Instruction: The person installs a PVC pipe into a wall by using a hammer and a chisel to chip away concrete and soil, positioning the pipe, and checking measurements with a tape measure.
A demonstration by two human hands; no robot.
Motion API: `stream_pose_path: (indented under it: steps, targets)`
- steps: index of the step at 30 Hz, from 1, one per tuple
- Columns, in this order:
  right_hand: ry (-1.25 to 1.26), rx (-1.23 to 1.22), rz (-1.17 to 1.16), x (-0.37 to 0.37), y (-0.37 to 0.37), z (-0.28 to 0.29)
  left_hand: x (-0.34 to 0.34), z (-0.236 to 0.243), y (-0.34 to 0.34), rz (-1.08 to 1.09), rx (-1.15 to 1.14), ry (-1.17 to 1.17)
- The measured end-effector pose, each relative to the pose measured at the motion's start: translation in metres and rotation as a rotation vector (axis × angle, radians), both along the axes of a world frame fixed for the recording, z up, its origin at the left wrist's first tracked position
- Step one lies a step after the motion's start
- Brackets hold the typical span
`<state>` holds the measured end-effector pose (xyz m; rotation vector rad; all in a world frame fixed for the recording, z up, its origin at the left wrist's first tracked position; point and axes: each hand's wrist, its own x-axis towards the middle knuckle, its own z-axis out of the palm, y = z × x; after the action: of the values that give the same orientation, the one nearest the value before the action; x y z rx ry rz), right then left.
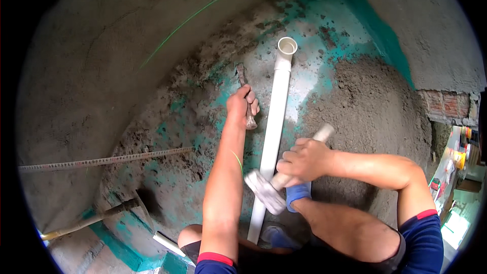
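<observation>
Left hand (243, 102) is closed round a dusty metal chisel (241, 75); right hand (307, 159) grips the wooden-looking handle of a hammer (266, 193), head a bit blurred. Key geometry: chisel sits in the left fist, long axis running away from me, far end leaning slightly left and down at the rough, green-stained floor (177, 104), butt poking out the near side of the fist. Hammer head is on my side of that butt, a touch right, with a visible gap, no contact; can't judge the height difference from this view. Hammer's long axis is diagonal: head near-left of the right hand, handle tail sticking out far-right. So left hand is right at the butt, right hand is further off, to the right and closer to me. White pipe (274, 106) runs lengthwise between the hands, its socket end beyond both; hammer head crosses over it in view. Sand pile (360, 101) is beyond and right of the right hand. Tape measure (106, 161) is left of the left forearm, hoe (96, 218) nearer me on that side.
</observation>
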<state>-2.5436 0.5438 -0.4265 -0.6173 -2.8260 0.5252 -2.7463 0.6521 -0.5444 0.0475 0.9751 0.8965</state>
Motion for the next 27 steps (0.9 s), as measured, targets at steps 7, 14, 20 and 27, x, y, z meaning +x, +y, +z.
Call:
stream_pose_path:
  steps: [7, 14, 20, 27]
  targets:
    - [-0.132, -0.041, -0.163, -0.005, 0.011, -0.009, -0.004, -0.006, 0.002, 0.001, 0.043, -0.003]
    - [-0.255, -0.142, -0.323, -0.001, 0.03, -0.003, 0.004, -0.004, 0.002, -0.001, 0.032, -0.01]
    - [-0.225, -0.079, -0.194, 0.004, 0.034, -0.018, 0.003, -0.005, 0.004, -0.003, 0.057, -0.026]
    - [-0.037, 0.02, -0.029, 0.008, 0.018, -0.005, 0.006, 0.005, 0.003, -0.023, 0.037, -0.025]
